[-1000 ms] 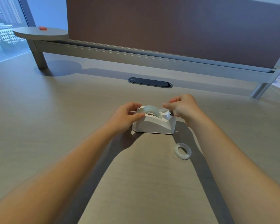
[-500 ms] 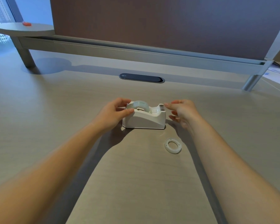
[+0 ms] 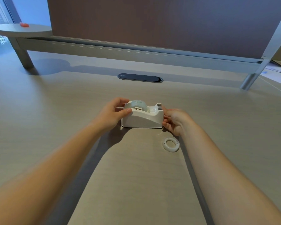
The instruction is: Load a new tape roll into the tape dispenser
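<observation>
A white tape dispenser [image 3: 143,118] stands on the desk in the middle of the view, its cutter end to the right. A pale translucent tape roll [image 3: 138,104] sits in its cradle. My left hand [image 3: 113,113] grips the dispenser's left end, thumb on the near side and fingers curled over the back by the roll. My right hand [image 3: 174,120] rests against the dispenser's right end below the cutter, fingers curled and touching it. An empty white tape core ring [image 3: 170,144] lies flat on the desk just below my right wrist.
The wooden desk [image 3: 55,111] stretches wide to both sides. A dark oval cable port [image 3: 140,77] sits behind the dispenser. A partition panel [image 3: 152,21] on metal legs bounds the back. Papers [image 3: 276,72] lie far right; a small shelf with an orange object [image 3: 24,25] is far left.
My right hand dropped from above the cutter to the dispenser's right end and now touches it. My left hand stayed on the left end. The camera view shifted slightly.
</observation>
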A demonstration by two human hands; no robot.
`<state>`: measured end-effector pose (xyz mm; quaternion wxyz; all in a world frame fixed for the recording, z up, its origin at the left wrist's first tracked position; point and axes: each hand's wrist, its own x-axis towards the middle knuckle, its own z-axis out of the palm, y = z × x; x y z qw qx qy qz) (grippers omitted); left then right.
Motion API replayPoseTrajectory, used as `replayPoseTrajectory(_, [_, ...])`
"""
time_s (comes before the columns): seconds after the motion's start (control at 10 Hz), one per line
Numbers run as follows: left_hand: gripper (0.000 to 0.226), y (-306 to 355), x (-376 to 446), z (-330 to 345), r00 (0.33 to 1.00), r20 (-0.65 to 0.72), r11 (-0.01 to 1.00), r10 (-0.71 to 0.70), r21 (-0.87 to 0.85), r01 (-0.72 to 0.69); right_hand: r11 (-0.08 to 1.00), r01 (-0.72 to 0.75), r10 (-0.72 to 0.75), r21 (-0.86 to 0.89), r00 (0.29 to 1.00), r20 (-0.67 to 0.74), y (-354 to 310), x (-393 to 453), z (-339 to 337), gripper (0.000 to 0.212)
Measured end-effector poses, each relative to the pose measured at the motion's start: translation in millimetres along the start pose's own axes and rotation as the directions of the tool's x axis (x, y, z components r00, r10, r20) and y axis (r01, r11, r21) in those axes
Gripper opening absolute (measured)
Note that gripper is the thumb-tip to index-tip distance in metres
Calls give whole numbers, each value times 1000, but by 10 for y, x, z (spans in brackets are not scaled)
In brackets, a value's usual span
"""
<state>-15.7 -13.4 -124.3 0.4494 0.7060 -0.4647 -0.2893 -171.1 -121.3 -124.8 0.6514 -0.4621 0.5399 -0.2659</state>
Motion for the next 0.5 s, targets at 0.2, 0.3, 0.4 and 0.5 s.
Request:
replayPoseTrajectory(0.2, [36, -9, 2, 18, 1000, -2, 999, 2, 50, -2, 993, 120, -119, 19, 992, -30, 83, -29, 5, 12])
replayPoseTrajectory(0.3, [40, 54, -15, 14, 1000, 5, 989, -26, 145, 25, 978, 187, -195, -93, 976, -93, 81, -109, -8, 15])
replayPoseTrajectory(0.4, [46, 216, -57, 11, 994, -107, 970, 39, 241, -12, 916, 339, -378, -214, 909, -177, 7, -273, 1, 18])
replayPoseTrajectory(0.5, [38, 400, -241, 1, 978, -169, 988, 124, 113, -106, 827, 484, -523, -285, 849, -78, -12, -618, -12, 5])
